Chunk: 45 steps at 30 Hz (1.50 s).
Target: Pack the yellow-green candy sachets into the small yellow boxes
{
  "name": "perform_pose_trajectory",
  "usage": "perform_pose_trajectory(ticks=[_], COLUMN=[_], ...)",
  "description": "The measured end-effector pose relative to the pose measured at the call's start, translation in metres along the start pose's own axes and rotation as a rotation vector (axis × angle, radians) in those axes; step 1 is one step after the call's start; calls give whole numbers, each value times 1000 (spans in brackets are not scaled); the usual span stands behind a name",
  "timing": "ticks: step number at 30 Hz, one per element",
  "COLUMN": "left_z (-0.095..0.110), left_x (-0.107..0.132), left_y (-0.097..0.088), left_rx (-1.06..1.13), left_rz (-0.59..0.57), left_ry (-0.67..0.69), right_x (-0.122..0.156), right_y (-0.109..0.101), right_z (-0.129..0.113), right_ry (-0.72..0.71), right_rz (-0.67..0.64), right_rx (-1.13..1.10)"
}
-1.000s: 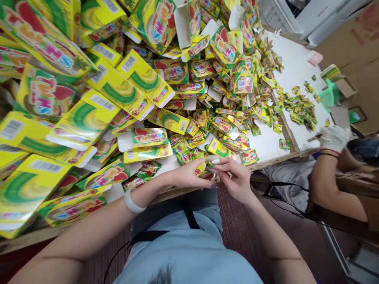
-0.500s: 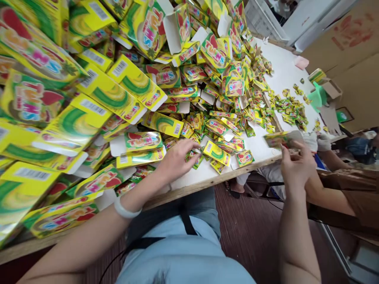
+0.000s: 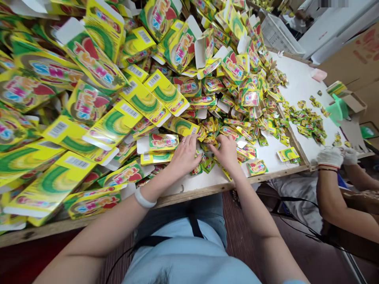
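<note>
hands at the sachet heap: i see my left hand and right hand loosely curled over small sachets near the desk edge, holding nothing firmly, while open cartons remain unfilled.

I note yellow-and-green cardboard cartons with red fruit print, multicoloured lettering and black-on-white barcodes. Small foil sachets repeat the yellow, green and red. White tabletop with brown wooden edge. White wristband. Co-worker's white glove, red-trimmed cuff.
</note>
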<state>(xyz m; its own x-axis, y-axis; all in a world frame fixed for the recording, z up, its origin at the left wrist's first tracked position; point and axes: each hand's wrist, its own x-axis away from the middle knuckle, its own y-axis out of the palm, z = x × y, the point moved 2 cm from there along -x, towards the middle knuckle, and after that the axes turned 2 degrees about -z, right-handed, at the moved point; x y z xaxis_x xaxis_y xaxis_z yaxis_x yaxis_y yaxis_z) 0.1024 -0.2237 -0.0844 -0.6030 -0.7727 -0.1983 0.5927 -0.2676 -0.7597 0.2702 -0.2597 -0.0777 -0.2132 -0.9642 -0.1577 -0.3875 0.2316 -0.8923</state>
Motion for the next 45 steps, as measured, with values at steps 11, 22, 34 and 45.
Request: perform_pose_trajectory(ticks=[11, 22, 34, 45], left_z=[8, 19, 48, 85], left_x=[-4, 1, 10, -43], left_y=[13, 11, 22, 80], left_rx=[1107, 1137, 715, -297], left_rz=[-220, -49, -157, -356], left_ry=[-241, -220, 72, 486], right_x=[52, 52, 118, 165], right_y=[-40, -4, -18, -54], right_z=[7, -12, 26, 107], right_ry=[206, 261, 291, 496], right_rz=[89, -4, 209, 224], right_rx=[-864, -703, -1015, -1260])
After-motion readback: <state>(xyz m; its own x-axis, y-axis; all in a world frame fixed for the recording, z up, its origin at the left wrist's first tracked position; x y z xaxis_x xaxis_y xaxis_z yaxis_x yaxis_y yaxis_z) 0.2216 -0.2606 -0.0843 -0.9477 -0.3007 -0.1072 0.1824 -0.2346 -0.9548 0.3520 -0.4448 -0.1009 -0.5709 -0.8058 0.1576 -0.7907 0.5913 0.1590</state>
